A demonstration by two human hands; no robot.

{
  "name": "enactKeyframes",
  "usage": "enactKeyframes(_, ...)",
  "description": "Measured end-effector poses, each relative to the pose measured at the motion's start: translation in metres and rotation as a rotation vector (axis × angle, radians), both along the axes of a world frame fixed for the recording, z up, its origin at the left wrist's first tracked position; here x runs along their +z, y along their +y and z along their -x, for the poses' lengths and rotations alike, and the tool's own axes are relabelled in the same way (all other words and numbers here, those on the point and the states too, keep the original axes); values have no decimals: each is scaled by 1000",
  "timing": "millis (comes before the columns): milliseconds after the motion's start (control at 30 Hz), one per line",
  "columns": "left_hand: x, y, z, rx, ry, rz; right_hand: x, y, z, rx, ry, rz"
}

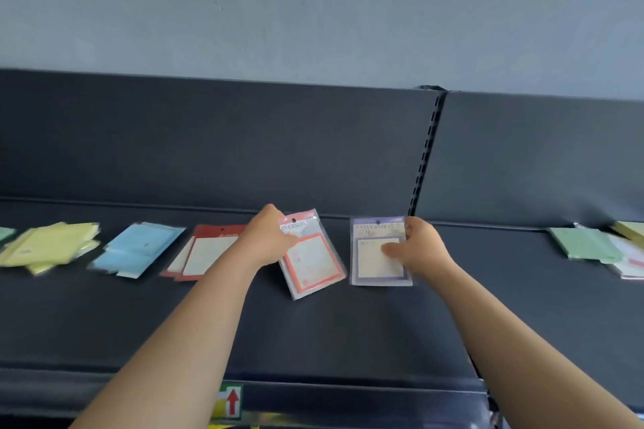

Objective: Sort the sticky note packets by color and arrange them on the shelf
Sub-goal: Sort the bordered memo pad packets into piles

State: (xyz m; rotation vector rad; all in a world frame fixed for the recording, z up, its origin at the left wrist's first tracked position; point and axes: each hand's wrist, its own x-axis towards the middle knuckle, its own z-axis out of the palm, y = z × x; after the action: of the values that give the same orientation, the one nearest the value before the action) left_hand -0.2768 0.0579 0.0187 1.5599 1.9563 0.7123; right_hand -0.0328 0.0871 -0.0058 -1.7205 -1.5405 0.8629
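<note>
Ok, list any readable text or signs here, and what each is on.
"UNIVERSITY": purple-bordered packet, top.
"IVERSIT": pink-bordered packet, start hidden by the left hand.
Red up arrow, no words: label on shelf front edge.
Smaller print on packets: too blurred to read.

Both arms stretched forward, left hand (269,237) gripping, right hand (420,247) pinching

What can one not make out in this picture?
Head view.
Left hand: its back hides its fingers on the pink packet; grip unclear.
Red packets: right part behind the left arm.
Green packet, far left: cut by the edge.
Purple packet: small print blurred.
</note>
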Motion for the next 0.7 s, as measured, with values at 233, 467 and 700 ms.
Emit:
enactKeyframes(233,-12,20,-15,-73,133,93,-11,14,-6,120,-118,78)
enactKeyframes(467,-26,19,-22,-5,279,80,-15,17,-3,212,-290,115)
enactKeyframes(700,-21,9,-34,-38,458,-153,-7,-2,-4,253,-531,-115)
